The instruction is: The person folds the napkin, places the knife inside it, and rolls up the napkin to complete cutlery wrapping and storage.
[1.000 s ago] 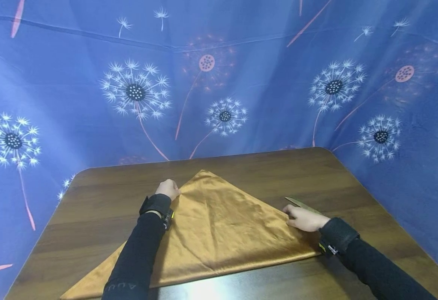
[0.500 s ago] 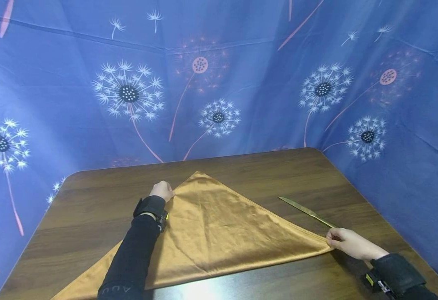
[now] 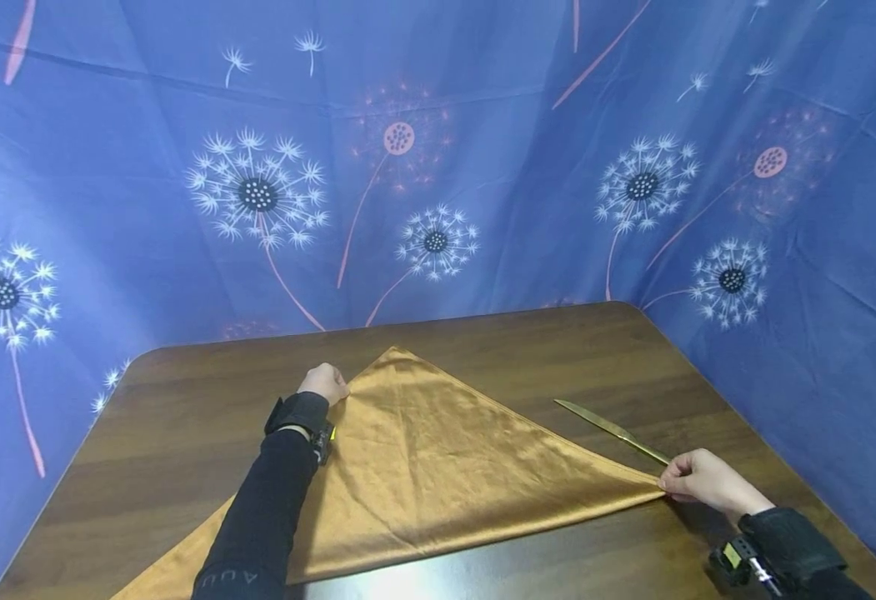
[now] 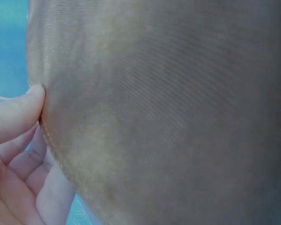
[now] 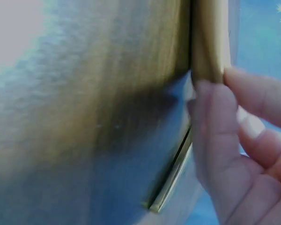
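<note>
A gold satin cloth napkin (image 3: 422, 475), folded into a triangle, lies on the table with its peak pointing away from me. Its upper left edge is pinched by my left hand (image 3: 325, 382); the left wrist view shows the thumb (image 4: 30, 103) on the stitched hem. At the far right, my right hand (image 3: 715, 482) pinches the napkin's corner between thumb and fingers. A gold table knife (image 3: 606, 425) lies just behind that corner, its handle end (image 5: 171, 176) below the fingers in the right wrist view. The napkin's left corner is partly hidden behind my left sleeve.
The wooden table (image 3: 205, 392) has rounded far corners. Blue curtains (image 3: 528, 167) printed with dandelions hang behind it and along both sides. Light glares off the tabletop in front of the napkin.
My right hand has moved right along the napkin's edge to its corner and now pinches it, uncovering more of the knife. My left hand keeps its pinch on the upper left edge.
</note>
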The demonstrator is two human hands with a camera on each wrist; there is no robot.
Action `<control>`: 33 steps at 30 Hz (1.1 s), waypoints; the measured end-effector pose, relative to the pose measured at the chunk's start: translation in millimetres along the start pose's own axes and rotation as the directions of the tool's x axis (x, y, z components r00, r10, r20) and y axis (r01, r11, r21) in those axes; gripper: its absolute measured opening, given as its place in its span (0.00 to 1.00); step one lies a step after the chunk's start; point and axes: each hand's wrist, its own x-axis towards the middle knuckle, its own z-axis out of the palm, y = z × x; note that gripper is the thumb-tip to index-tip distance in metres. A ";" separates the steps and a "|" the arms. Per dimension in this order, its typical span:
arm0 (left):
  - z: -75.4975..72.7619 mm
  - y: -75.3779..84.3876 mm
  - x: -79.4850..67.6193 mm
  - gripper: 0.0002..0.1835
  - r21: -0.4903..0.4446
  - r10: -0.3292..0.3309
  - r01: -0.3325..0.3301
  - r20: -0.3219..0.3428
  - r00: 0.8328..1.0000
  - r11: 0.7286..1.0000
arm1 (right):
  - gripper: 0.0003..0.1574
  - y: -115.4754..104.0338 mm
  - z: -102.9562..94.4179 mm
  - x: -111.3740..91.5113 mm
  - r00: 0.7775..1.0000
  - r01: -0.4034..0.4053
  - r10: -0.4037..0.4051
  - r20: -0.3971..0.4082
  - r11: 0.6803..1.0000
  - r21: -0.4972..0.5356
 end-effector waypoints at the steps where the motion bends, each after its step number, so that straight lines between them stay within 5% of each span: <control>1: -0.5 0.0 -1.2 0.08 0.002 -0.005 0.005 -0.003 1.000 1.000 | 0.05 -1.3 1.1 2.1 0.999 -0.013 0.013 -0.033 1.000 -0.014; 9: -2.5 0.2 -4.2 0.08 0.044 -0.060 0.061 -0.028 0.998 0.997 | 0.07 -7.6 12.3 17.4 0.980 -0.131 0.138 -0.144 0.990 0.055; 16: -1.2 -5.5 -0.9 0.06 0.112 -0.076 0.081 -0.044 0.996 0.990 | 0.08 -2.1 14.1 25.3 0.990 -0.037 0.039 -0.133 0.999 0.018; 20: -3.1 -4.8 -2.2 0.08 0.161 -0.079 0.082 -0.026 0.997 0.984 | 0.08 -7.6 14.8 26.0 0.990 -0.068 0.063 -0.122 0.997 -0.036; 24: -8.1 2.4 -11.1 0.14 0.212 -0.020 0.016 0.017 1.000 0.977 | 0.07 -13.8 9.1 20.3 0.989 -0.057 0.028 -0.146 0.979 -0.195; 28: -16.2 19.5 -37.3 0.11 0.223 0.098 -0.106 0.050 0.994 0.969 | 0.06 -30.5 6.6 14.2 0.968 -0.007 -0.086 -0.238 0.931 -0.366; 33: -8.3 35.8 -85.1 0.05 0.236 0.282 -0.299 0.103 0.954 0.925 | 0.03 -79.9 28.4 16.2 0.938 0.165 -0.265 -0.224 0.908 -0.384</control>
